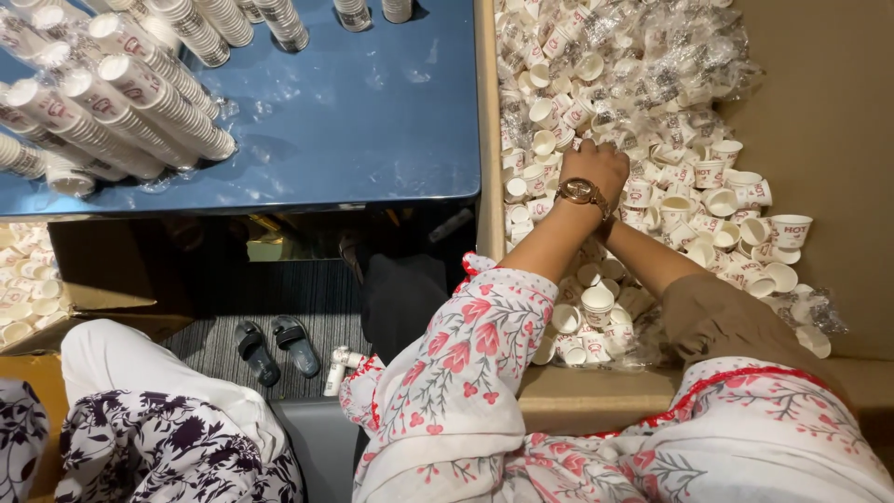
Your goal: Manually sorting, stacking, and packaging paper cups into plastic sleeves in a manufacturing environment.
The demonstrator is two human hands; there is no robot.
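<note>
Hiding right hand, left hand point(596, 168) atop cups point(708, 200)

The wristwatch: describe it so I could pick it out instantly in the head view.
Start at the big cardboard box on the right, heaped with small white paper cups. An arm in a floral sleeve reaches into the heap; the wristwatch sits just below the left hand. It is the only gold-coloured, round-faced metal thing among white cups.
</note>
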